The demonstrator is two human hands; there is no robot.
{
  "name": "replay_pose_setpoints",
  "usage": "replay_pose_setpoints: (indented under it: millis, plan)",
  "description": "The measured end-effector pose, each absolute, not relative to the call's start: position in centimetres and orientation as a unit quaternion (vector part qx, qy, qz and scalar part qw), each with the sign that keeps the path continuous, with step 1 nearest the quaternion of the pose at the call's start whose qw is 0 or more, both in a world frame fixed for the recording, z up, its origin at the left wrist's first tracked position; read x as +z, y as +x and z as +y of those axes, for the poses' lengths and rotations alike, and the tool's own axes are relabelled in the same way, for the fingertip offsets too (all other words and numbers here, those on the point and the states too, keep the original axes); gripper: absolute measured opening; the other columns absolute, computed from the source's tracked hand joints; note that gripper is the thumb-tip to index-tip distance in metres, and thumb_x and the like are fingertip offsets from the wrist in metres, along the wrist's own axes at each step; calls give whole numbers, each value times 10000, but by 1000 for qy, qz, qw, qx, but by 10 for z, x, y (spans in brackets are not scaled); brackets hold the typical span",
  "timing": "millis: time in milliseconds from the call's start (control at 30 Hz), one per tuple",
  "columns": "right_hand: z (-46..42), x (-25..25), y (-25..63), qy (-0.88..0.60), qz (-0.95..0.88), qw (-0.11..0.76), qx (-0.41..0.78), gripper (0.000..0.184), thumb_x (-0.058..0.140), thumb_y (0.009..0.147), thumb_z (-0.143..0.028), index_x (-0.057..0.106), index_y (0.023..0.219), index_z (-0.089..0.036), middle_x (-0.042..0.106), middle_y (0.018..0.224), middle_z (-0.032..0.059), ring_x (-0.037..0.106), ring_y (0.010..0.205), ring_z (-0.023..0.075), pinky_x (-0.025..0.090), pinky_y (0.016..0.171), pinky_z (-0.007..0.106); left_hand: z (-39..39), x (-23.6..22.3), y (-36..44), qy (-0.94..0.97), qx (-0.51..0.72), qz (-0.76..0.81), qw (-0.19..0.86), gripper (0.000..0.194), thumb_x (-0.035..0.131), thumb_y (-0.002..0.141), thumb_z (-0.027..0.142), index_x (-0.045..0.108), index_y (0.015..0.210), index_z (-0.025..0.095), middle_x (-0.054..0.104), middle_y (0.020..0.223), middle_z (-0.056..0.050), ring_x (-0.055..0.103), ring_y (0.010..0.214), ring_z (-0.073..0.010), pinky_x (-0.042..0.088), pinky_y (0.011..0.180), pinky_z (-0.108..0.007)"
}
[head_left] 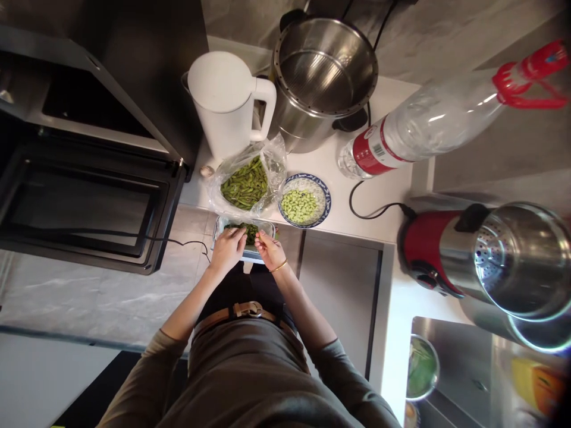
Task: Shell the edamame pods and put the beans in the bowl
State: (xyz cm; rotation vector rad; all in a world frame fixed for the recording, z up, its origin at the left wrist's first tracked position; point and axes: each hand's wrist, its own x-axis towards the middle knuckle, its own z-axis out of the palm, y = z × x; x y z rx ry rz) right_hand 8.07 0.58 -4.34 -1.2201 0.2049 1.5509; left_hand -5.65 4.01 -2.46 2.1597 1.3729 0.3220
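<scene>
My left hand (229, 248) and my right hand (270, 249) are close together over a lined bin (266, 227) in front of the counter. Dark green pods or empty shells (250, 232) lie in the bin. The fingers of both hands are pinched, and whatever is between them is too small to make out. Just beyond, a clear plastic bag (276, 157) stands open with many green soybean pods (245, 184) in it. To its right, a blue-rimmed plate (327, 205) holds pale green shelled beans (298, 205).
A white pitcher (223, 113) and a steel pot (325, 77) stand behind the bag. A large water bottle (401, 137) and a red-and-steel appliance (430, 246) are to the right, near the sink (459, 356). At left, an oven door (89, 208) hangs open.
</scene>
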Motion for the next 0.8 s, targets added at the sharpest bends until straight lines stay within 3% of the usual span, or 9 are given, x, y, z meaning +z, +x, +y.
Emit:
replay_pose_setpoints:
  millis: [167, 267, 367, 800]
  plan:
    - [6, -41, 76, -504, 84, 550, 660, 210, 839, 549, -278, 661, 577, -169, 608, 537, -29, 467, 451, 37, 369, 377, 146, 42, -22, -45, 713, 200, 507, 440, 276, 463, 911, 268, 668, 1083, 198, 684, 1038, -81, 631, 947, -188, 526, 823, -309]
    - [3, -36, 77, -492, 64, 538, 682, 291, 852, 515, -354, 634, 536, -163, 562, 483, -42, 415, 422, 28, 322, 361, 150, 47, -23, -44, 661, 207, 468, 549, 254, 548, 864, 307, 684, 1043, 187, 687, 998, -72, 646, 871, -166, 529, 721, -260]
    - [1, -32, 81, -491, 36, 520, 698, 369, 854, 483, -441, 622, 522, -157, 549, 467, -43, 388, 402, 22, 264, 338, 156, 52, -22, -45, 636, 213, 432, 604, 275, 642, 798, 346, 700, 996, 165, 693, 940, -70, 654, 829, -166, 531, 723, -262]
    - [-6, -25, 92, -528, -75, 479, 697, 407, 811, 511, -548, 696, 551, -160, 619, 464, -1, 517, 399, 67, 401, 389, 183, 47, 1, -49, 775, 210, 392, 448, 239, 553, 837, 209, 682, 1038, 199, 686, 1078, -70, 659, 964, -165, 534, 880, -283]
